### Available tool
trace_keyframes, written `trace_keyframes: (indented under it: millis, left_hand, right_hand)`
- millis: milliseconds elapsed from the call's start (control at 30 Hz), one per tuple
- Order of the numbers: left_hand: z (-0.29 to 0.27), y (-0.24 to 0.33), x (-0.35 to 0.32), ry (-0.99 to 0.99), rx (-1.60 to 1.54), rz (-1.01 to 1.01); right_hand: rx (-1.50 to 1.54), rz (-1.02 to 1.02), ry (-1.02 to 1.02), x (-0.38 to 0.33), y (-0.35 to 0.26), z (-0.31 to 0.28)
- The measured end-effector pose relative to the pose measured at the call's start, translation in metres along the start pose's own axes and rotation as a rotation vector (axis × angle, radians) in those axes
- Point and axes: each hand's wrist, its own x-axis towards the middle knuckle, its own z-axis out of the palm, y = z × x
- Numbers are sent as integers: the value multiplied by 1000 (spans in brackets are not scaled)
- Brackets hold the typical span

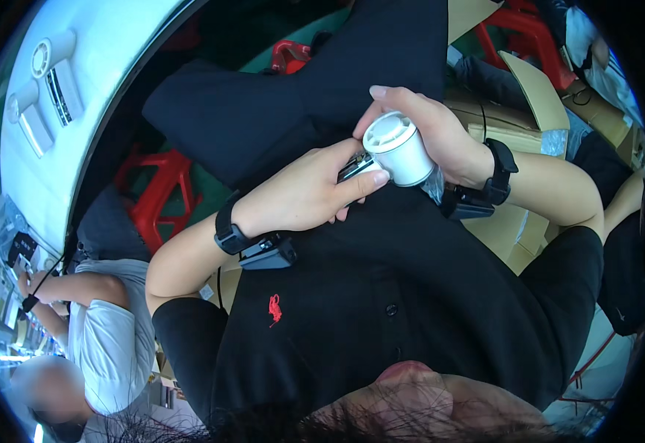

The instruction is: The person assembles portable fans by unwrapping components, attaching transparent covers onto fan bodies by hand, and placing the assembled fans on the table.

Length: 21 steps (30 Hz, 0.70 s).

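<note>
Over my lap, both hands hold a white track light (404,159) with a round, slotted cap on its cylinder. My left hand (300,188) is closed on its near left side, thumb against the cylinder. Between those fingers shows part of a slim bar with a dark strip (357,168); the rest of it is hidden. My right hand (452,140) curves around the cylinder's right side, with the thumb and fingers reaching over the far side. A bit of clear plastic (434,184) hangs below the right palm.
Two similar white lights (55,63) lie on the white table (116,44) at left. A co-worker in a light shirt (108,347) sits at lower left. Red stools (161,193) stand beneath. Open cardboard boxes (536,96) are at right, near other people.
</note>
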Motion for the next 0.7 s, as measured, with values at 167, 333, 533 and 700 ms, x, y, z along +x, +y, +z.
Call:
trace_keyframes:
  millis: [167, 333, 533, 700]
  left_hand:
    - [4, 11, -7, -18, -37, -66]
    - [10, 24, -19, 14, 25, -42]
    - [4, 21, -22, 72, 118, 23]
    - [-17, 12, -20, -116, -527, -5]
  right_hand:
    - [-24, -74, 58, -11, 7, 2]
    - [-22, -126, 85, -26, -3, 13]
    - [-105, -271, 52, -14, -4, 13]
    - [-390, -622, -205, -2, -28, -2]
